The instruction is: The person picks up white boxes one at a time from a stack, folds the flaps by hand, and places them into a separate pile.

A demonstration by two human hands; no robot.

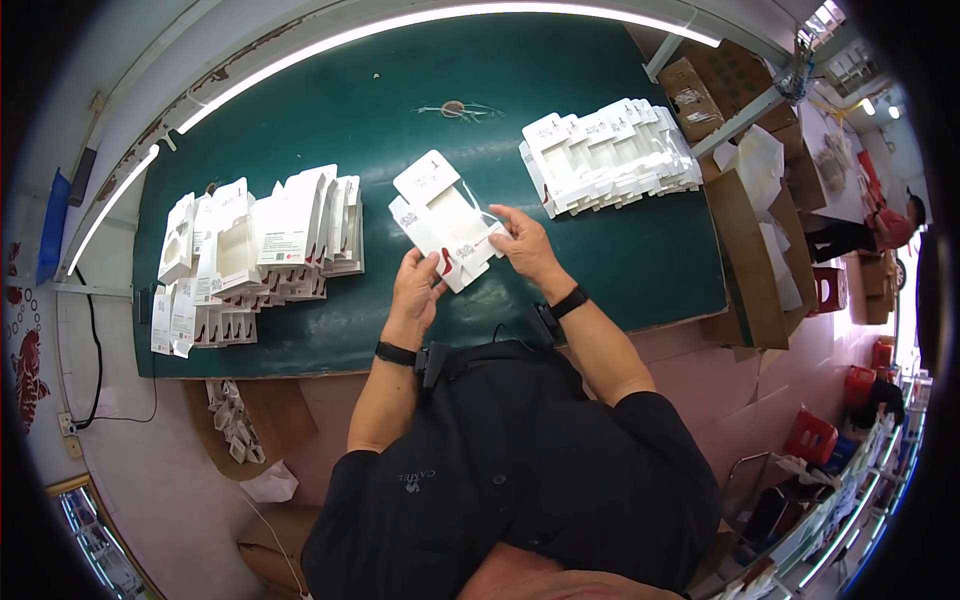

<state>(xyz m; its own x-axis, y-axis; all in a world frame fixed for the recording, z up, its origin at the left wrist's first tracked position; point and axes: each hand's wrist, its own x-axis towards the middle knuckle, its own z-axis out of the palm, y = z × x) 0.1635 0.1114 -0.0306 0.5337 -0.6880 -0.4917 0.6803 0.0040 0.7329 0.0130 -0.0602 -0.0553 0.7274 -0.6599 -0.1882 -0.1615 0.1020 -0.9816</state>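
Both hands, left hand [415, 290] and right hand [522, 243], pinch the light, bendy white carton blank [445, 222] by its lower edges, best held there.

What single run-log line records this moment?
left hand: grips white carton blank | right hand: grips its other side | flat blanks: right | folded cartons: left

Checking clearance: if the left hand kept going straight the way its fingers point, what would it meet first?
The left hand already touches the white carton it holds, so it meets that first; beyond lies bare green table, though depth is unclear.
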